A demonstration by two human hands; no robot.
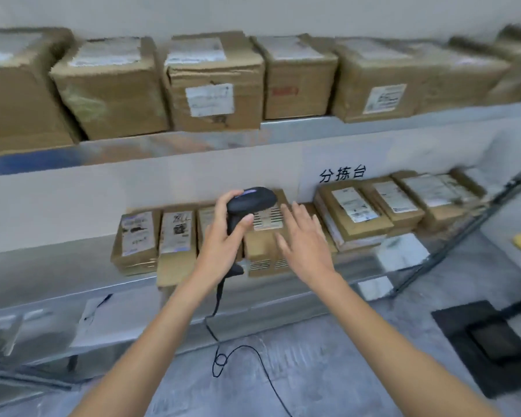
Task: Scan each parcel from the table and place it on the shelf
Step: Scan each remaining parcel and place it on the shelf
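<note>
Two flat labelled parcels (155, 239) lie on the lower shelf (73, 278), left of the grip. The left hand (223, 239) wraps around the handle of a black barcode scanner (247, 206), whose head points away over the parcel just beyond the grip; its cable (223, 353) hangs below the hand and loops over the grey floor (328, 356). Immediately right of the scanner, the right hand (304, 239) hovers with fingers spread, holding nothing, above a brown parcel (265, 236) on the same shelf; contact cannot be told. Further right lie stacked labelled parcels (373, 209). Above both hands, large cartons (214, 85) line the upper shelf (298, 127).
</note>
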